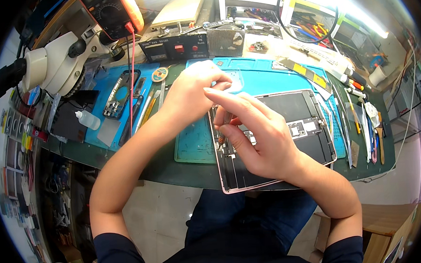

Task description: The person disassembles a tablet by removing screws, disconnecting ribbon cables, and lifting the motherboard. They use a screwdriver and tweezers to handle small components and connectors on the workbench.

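We saw the opened tablet (312,147) lying flat and slanted, partly on the blue mat (192,144), with its near rim at the front edge of the dark green bench (167,171). The right hand (269,140) had its thumb and fingers closed around a slim tool (221,140), whose lower end pointed at the left side of the tablet. The left hand (193,91) was curled just above, near the right fingers, but we could not tell whether it held anything. In our judgement, the main danger was a slip: if the tool tilted or was pressed too hard, its end could scratch the small parts below it, or pierce the black panels (288,107), which we took for battery cells. Also, because neither hand clearly held the rim, a sideways push could turn the tablet or move it over the edge.
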The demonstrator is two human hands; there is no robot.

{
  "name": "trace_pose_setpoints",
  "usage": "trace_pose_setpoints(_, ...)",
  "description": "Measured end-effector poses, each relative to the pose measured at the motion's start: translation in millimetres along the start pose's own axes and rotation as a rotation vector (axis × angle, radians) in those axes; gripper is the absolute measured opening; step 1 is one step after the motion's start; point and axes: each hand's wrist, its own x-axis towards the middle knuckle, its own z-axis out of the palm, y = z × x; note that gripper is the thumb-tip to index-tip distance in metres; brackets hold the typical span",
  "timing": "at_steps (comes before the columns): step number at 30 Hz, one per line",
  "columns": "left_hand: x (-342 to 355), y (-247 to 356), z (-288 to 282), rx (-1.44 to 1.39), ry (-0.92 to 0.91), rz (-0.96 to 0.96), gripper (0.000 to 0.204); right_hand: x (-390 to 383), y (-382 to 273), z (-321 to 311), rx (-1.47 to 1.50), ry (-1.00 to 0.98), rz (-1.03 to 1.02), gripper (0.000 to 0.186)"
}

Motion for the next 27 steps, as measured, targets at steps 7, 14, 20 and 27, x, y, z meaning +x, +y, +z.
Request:
trace_pose_setpoints(7, -57, 35, -37, -0.163, -0.096, -0.149, 0.017, 2, 1, 5, 0.020, -0.040, -0.010, 0.063)
trace_pose_setpoints(14, -89, 55, -37, -0.434, -0.147, -0.225, 0.021, 7, -4, 3, -0.017, -0.020, -0.019, 0.058)
trace_pose_setpoints(20, -90, 54, -31, -0.348, -0.119, -0.179, 0.019, 5, -4, 4, -0.023, -0.038, -0.027, 0.058)
trace_pose_setpoints(27, -95, 51, -34, -0.291, -0.108, -0.115, 0.019, 12, -8, -1, -0.067, -0.062, -0.115, 0.050)
